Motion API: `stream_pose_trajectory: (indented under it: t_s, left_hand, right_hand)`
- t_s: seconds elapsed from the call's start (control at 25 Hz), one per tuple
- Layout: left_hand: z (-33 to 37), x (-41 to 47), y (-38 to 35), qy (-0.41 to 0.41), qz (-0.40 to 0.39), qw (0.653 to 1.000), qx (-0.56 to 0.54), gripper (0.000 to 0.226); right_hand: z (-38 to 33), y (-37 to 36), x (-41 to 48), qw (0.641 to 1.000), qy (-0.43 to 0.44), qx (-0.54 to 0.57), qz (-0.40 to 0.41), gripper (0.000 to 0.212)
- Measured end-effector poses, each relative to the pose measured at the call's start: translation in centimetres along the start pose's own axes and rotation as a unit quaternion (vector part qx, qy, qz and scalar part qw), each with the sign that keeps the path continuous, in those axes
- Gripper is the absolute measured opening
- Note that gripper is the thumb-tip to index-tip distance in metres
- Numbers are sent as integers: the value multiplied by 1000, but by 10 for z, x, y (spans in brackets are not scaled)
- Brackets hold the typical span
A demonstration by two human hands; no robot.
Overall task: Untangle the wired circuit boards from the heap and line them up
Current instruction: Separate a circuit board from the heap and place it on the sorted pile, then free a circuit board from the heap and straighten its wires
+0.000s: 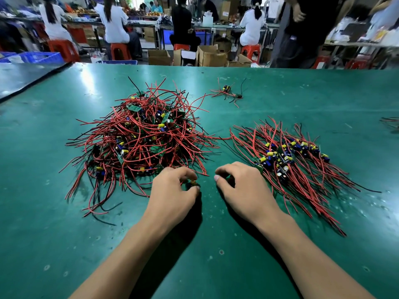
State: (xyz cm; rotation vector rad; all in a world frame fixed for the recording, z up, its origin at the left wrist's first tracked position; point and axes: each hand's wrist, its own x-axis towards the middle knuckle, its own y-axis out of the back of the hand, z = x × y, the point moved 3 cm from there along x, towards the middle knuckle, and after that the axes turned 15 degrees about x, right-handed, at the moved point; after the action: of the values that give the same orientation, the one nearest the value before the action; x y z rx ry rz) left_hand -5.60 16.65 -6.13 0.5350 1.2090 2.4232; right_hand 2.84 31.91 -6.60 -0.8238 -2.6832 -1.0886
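A green table (43, 234) fills the view; beyond its far left edge sits a blue crate (41, 57), and people sit on red stools (64, 48) at benches further back. On the left half of the table lies the heap (142, 137), a loose mound of red and black wires with small green boards and yellow and blue parts showing through; its wires splay outward on all sides, and its near right edge comes up to the left hand (172, 193). That hand rests low on the table just in front of the heap, fingers curled and thumb brought in, pinching a small dark board (192, 184) at its tips; the board sits between the two hands, nearer the left. The right hand (241, 188) lies just beside it, a narrow gap of table between them; its thumb points toward the left hand and its fingers curl under, and whether they hold anything cannot be told. Far behind the hands a small cluster (226, 91) of a few wired boards lies apart from the heap. Right of the right hand, with its near left end touching the knuckles, runs the row (287, 160): boards laid side by side in a slanting line, their wires combed out toward and away from the person. At the far right edge a few stray wires (390, 123) lie well apart from the row.
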Motion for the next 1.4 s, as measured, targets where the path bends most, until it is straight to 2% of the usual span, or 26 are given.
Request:
stream_pose_trajectory:
  t_s: [0.08, 0.16, 0.32, 0.44, 0.6, 0.64, 0.76, 0.88, 1.04, 1.16, 1.28, 1.4]
  left_hand:
    - [2, -3, -1, -20, -6, 1000, -12, 22]
    - [6, -7, 0, -48, 27, 998, -38, 22]
    - [17, -12, 4, -85, 96, 981, -147, 27]
    - [18, -13, 5, -83, 106, 970, -204, 35]
    - [16, -15, 5, -97, 117, 965, -213, 43]
    - [17, -15, 5, -102, 122, 966, -204, 44]
    - [18, -15, 6, -108, 125, 967, -194, 45]
    - [17, -14, 6, -83, 121, 968, -203, 35]
    - [18, -14, 3, -50, 17, 951, -305, 6]
    - [16, -14, -1, -8, -98, 912, -397, 14]
    - [18, -16, -5, 27, -190, 862, -469, 11]
    - [19, -16, -10, 30, -229, 835, -499, 10]
  right_hand:
    - [3, -1, 1, 1000, -2, 1, -5, 18]
    - [5, -1, 1, 1000, -9, 19, -1, 18]
    - [2, 1, 1, 986, -41, 162, 13, 16]
    - [-5, -1, 1, 942, -94, 317, -63, 22]
    - [-14, -4, -3, 840, -165, 500, -129, 26]
    - [-16, -3, -3, 829, -170, 516, -133, 26]
    - [-16, 0, -3, 838, -155, 507, -128, 16]
    - [-13, 1, -1, 818, -165, 539, -119, 14]
    - [-10, 5, 1, 799, -183, 562, -111, 25]
    - [-8, 3, 0, 786, -204, 567, -137, 28]
    - [-11, 4, 0, 714, -213, 648, -159, 28]
    - [-14, 3, 0, 662, -197, 709, -143, 26]
